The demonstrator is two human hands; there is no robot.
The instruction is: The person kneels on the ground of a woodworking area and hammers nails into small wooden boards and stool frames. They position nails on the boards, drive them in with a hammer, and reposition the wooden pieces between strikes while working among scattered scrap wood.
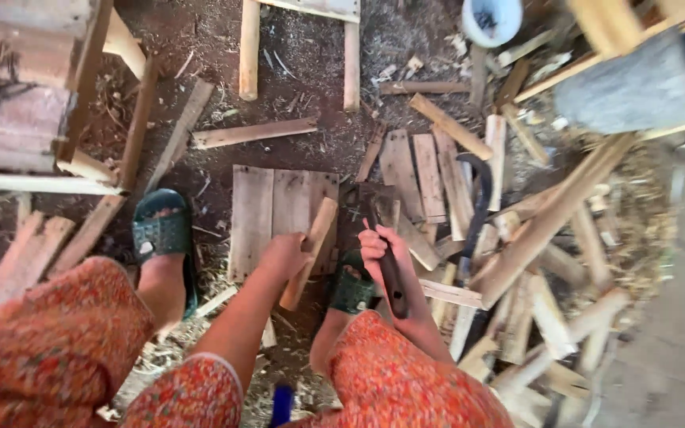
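My left hand (283,255) grips a short pale wooden stick (311,247) and holds it slanted, its upper end over a flat panel of joined planks (267,208) on the ground. My right hand (382,252) is closed around the dark handle of a chopping tool (388,269), whose dark head (374,202) points up beside the stick. Both feet wear green sandals (162,230), one on each side of the panel.
Cut sticks and offcuts (533,238) lie heaped to the right, with a curved dark sickle (477,208) among them. A wooden frame (299,47) lies ahead, a white bucket (491,20) at top. Planks and a bench (25,95) stand left. Sawdust covers the ground.
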